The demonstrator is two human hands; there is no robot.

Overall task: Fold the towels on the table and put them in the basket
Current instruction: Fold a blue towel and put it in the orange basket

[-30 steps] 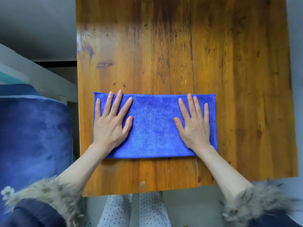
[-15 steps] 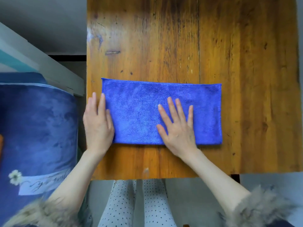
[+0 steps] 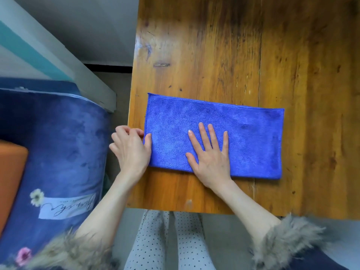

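A blue towel point(image 3: 243, 137), folded into a long rectangle, lies flat on the wooden table point(image 3: 214, 55) near its front left corner. My right hand point(image 3: 209, 152) presses flat on the towel's middle with fingers spread. At the towel's left short edge my left hand point(image 3: 129, 149) pinches the cloth, thumb on top and fingers curled beside the edge. A dark blue fabric basket point(image 3: 58, 143) with flower prints and a label stands to the left of the table; something orange point(image 3: 9, 176) shows in it.
A white and teal ledge point(image 3: 58, 55) runs diagonally behind the basket. Grey floor point(image 3: 224, 230) shows beyond the table's front edge, along with my dotted trousers point(image 3: 155, 240). The table's far and right parts are bare wood.
My left hand slid off the towel's top to its left edge and its fingers curled onto that edge. My right hand shifted from the right part to the middle. The camera turned left.
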